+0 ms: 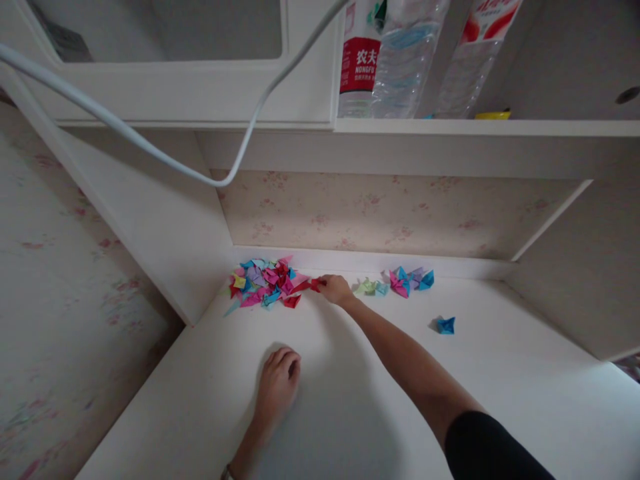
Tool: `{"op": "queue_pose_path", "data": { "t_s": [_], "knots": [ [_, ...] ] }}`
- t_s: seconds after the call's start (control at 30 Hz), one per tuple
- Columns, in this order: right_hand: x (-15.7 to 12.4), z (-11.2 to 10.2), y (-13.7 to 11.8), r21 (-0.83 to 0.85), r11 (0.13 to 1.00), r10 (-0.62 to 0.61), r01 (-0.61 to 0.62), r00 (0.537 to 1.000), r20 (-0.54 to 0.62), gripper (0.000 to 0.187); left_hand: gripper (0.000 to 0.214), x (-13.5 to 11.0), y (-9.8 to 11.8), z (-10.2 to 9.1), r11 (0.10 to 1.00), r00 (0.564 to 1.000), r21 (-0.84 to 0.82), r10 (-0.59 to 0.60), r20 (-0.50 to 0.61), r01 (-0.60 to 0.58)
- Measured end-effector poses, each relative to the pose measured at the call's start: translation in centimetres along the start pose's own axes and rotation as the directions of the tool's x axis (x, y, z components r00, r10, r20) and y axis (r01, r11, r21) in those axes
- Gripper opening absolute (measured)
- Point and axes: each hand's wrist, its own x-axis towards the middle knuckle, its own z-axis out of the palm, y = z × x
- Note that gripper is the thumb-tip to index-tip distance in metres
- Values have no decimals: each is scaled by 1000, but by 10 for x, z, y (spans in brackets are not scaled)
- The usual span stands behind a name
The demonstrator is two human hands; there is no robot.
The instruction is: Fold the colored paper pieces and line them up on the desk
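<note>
My right hand (336, 289) reaches to the right side of a heap of colourful origami pieces (265, 280) at the back left of the white desk. Its fingers are closed on a red origami piece (315, 285), partly hidden by the fingertips. Nearer to me, my left hand (279, 380) rests on the desk with its fingers curled in and nothing visible in them. Right of my right hand lie a pale green and light blue origami piece (373, 287) and a small cluster of pink, blue and purple ones (409, 281). A single blue origami piece (446, 325) sits apart, closer to me.
A white cable (165, 157) hangs in a loop across the upper left. Above the desk, plastic bottles (405, 63) stand on a white shelf (480, 128). Side panels close in the desk (500, 400) at left and right, with flowered wallpaper (370, 210) behind.
</note>
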Motion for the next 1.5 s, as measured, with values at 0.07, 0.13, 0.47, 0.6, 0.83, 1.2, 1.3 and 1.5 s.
{"op": "queue_pose_path", "data": {
  "t_s": [0.07, 0.13, 0.47, 0.6, 0.83, 1.2, 1.3, 1.5],
  "knots": [
    [17, -3, -11, 36, 999, -24, 26, 998, -50, 50, 18, 0, 1, -1, 1000, 1000, -9, 3, -2, -3],
    [25, -4, -17, 55, 997, -54, 58, 996, -76, 72, 18, 0, 1, -1, 1000, 1000, -15, 4, -1, -4],
    [-23, 2, 48, -143, 985, 77, -97, 987, -143, 63, 16, 2, -3, -1, 1000, 999, -26, 7, 31, -6],
    [-32, -9, 104, -332, 859, 363, -391, 921, -145, 79, 15, 2, -5, 2, 1000, 1000, -20, 21, 14, -21],
    [-39, -24, 175, -258, 765, 592, -590, 802, -81, 85, 16, 3, -5, 3, 1000, 1000, -5, 23, -1, -23],
    [-29, -17, 156, -227, 905, 370, -360, 929, -2, 52, 20, 3, 4, -2, 1000, 1000, 10, -11, -16, 11],
    [-14, -12, 125, -166, 948, 282, -273, 959, 36, 52, 20, 2, 4, -3, 1000, 999, 3, -24, -28, 24],
    [34, -13, 40, 27, 991, 126, -128, 989, 82, 53, 20, 2, 3, -4, 999, 1000, -23, -25, 12, 25]
  ]
}}
